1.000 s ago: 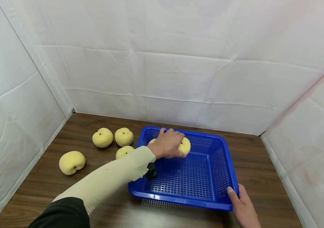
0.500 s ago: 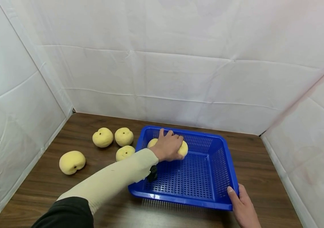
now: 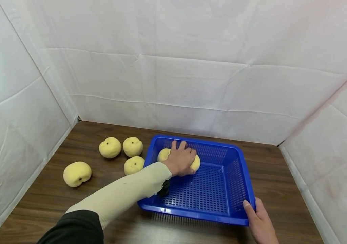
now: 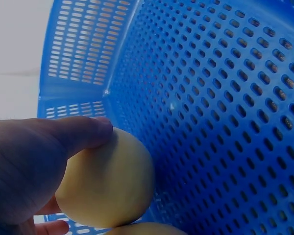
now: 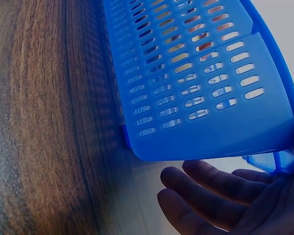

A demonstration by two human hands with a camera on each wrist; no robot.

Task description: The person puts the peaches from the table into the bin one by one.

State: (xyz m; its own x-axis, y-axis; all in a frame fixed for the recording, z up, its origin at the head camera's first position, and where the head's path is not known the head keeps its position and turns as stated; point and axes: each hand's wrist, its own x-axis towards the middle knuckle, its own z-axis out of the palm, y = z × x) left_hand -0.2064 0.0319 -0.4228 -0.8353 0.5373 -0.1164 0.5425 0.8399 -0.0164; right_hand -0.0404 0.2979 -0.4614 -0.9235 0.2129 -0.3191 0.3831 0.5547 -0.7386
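A blue plastic basket (image 3: 191, 215) with slotted walls stands on the table. Inside its left part, my left hand (image 3: 180, 160) holds a yellow peach (image 3: 196, 163) from above. The left wrist view shows the thumb lying across the top of this peach (image 4: 112, 181), low in the basket. A second peach (image 3: 162, 154) sits right beside it, partly behind the hand. My right hand (image 3: 261, 219) grips the basket's near right corner, thumb over the rim. From the right wrist, its fingers (image 5: 206, 196) appear curled by the basket's outer wall (image 5: 210, 132).
Left of the basket, several more peaches lie on the brown wooden table (image 3: 39, 206): one peach (image 3: 77, 174) at the far left, two behind, and another peach (image 3: 134, 165) close to the basket's side. White sheeting (image 3: 173, 81) encloses the back and sides.
My left hand has lowered slightly with its peach and come a little toward me, showing more of the peach beside it. The right hand and basket have stayed put.
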